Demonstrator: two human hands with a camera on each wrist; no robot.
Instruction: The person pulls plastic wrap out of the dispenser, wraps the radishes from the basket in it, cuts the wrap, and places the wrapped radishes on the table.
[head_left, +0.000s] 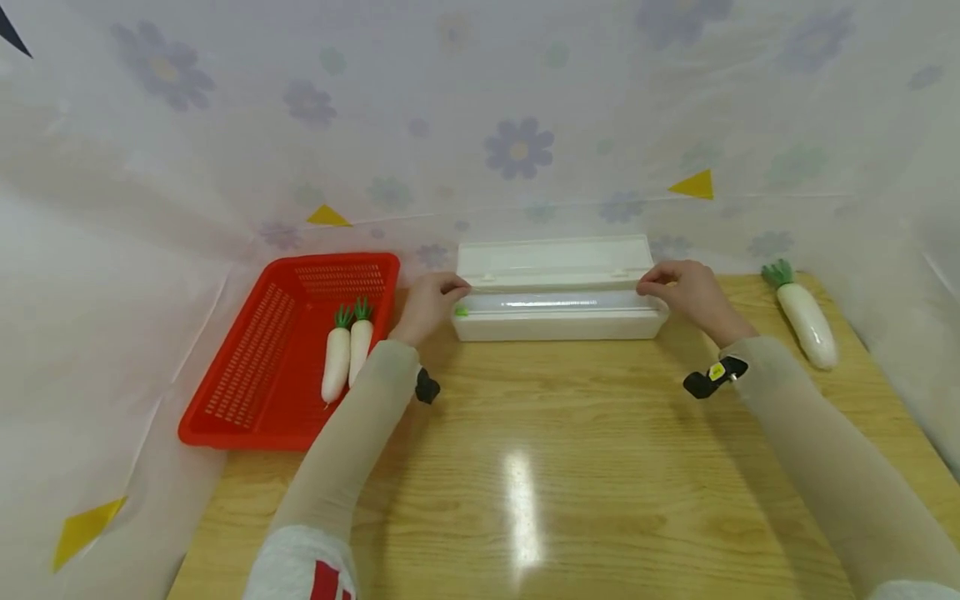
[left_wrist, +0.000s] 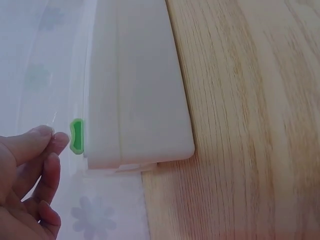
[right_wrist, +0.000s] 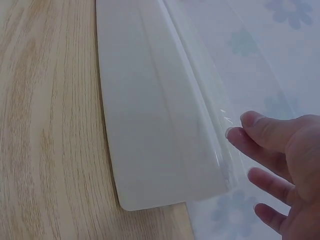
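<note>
A long white cling film dispenser (head_left: 558,325) lies on the table with its lid (head_left: 555,258) tipped back. Clear cling film (head_left: 555,300) spans the opening, and a green slider (left_wrist: 76,136) sits at the left end. At the left corner, my left hand (head_left: 431,307) pinches the film's edge between thumb and forefinger; the left wrist view shows the fingertips (left_wrist: 47,135) together. My right hand (head_left: 690,296) pinches the film at the right corner, thumb and forefinger close together in the right wrist view, with the other fingers (right_wrist: 272,185) loosely bent.
Left of the dispenser stands a red plastic basket (head_left: 288,333) holding two white radishes (head_left: 336,362) with green tops. Another white radish (head_left: 808,325), shiny on its surface, lies at the table's right edge. A flowered white sheet (head_left: 517,100) hangs behind the wooden table (head_left: 585,467).
</note>
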